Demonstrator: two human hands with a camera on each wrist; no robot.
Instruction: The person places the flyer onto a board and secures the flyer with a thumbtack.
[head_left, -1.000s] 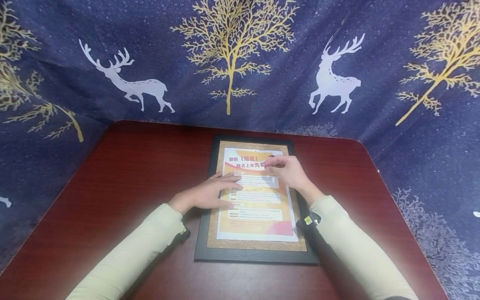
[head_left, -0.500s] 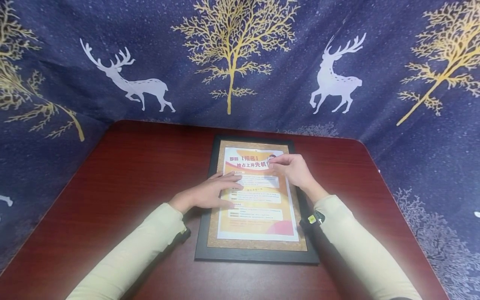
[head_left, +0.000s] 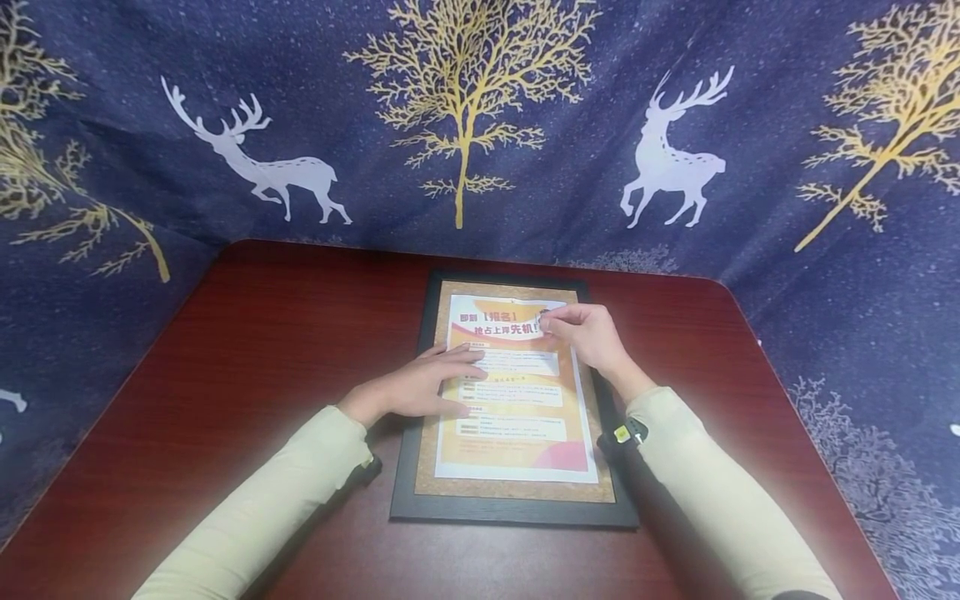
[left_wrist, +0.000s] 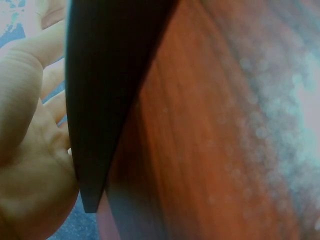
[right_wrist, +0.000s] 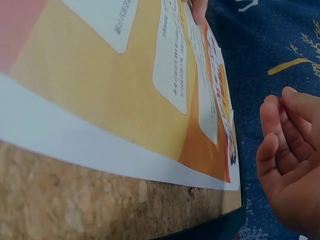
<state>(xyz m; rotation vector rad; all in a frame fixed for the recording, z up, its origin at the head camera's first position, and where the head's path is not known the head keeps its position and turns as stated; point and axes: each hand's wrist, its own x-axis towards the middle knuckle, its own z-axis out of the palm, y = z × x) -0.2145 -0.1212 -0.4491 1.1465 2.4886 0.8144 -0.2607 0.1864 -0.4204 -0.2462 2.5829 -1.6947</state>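
Observation:
A printed poster (head_left: pixel 517 458) with an orange and yellow design lies on a black-framed cork board (head_left: pixel 510 490). My left hand (head_left: pixel 416 387) rests across its left side, fingers spread and relaxed. The right wrist view catches some fingers (right_wrist: pixel 199 10) of that hand on the paper. My right hand (head_left: pixel 591 340) is over the poster's upper right corner. Thumb and forefinger tips meet in a pinch, seen also on the right hand (right_wrist: pixel 292 155) up close; what they hold is tiny and mostly hidden. A small pin-like speck (head_left: pixel 512 301) shows at the poster's top edge.
The board lies on a dark red wooden table (head_left: pixel 300 333). Behind the table hangs a blue cloth (head_left: pixel 540 208) printed with white deer and golden trees. In the left wrist view, the black frame edge (left_wrist: pixel 105 90) blocks part of the left hand.
My right hand has moved slightly right and away from me, from beside the large title characters to the poster's upper right corner. The left hand and the poster stay in place.

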